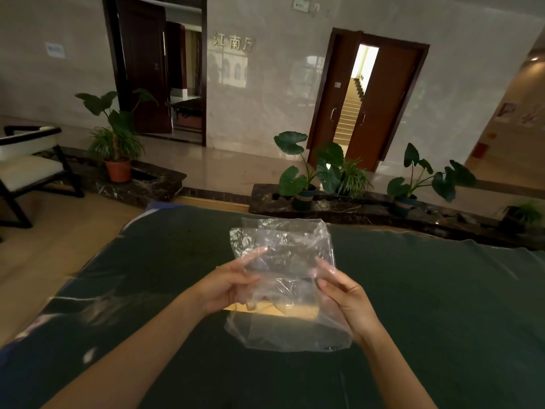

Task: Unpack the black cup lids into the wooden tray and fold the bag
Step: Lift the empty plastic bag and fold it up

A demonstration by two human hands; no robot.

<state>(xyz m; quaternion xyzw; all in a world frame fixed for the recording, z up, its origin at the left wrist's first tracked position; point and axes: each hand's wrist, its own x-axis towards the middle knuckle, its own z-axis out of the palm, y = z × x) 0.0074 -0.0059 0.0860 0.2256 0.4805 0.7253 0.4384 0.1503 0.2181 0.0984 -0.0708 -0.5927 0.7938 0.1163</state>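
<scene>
I hold a clear, crumpled plastic bag (283, 249) up above the table with both hands. My left hand (227, 286) grips its left side, fingers reaching in behind the film. My right hand (343, 293) pinches its right edge. Through the lower part of the bag a strip of the wooden tray (290, 310) shows on the table, mostly hidden by the bag and my hands. Dark shapes behind the film above the tray may be the black cup lids; I cannot tell them apart.
The table is covered with a dark green cloth (427, 305) under a clear sheet. Beyond its far edge stand potted plants (306, 172) on a dark stone ledge. A white chair (26, 166) is at the far left.
</scene>
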